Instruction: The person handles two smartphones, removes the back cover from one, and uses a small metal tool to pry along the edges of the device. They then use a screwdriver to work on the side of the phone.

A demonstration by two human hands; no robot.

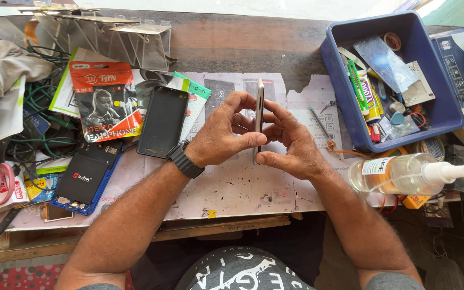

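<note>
we held the thin silver smartphone (259, 119) on its edge, upright above the worn paper-covered workbench (232, 188). our left hand (222, 134) and right hand (288, 140) were closed around it from both sides, thumbs pressing the lower edge. we judged that even pressure along the seam was better than force at one point. a black phone case (163, 121) lay just beside, a blue plastic tray (436, 102) farther right.

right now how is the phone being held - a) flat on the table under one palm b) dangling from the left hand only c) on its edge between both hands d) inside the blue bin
c: the phone stands on edge, gripped between the left hand and the right hand above the paper-covered table.
</note>
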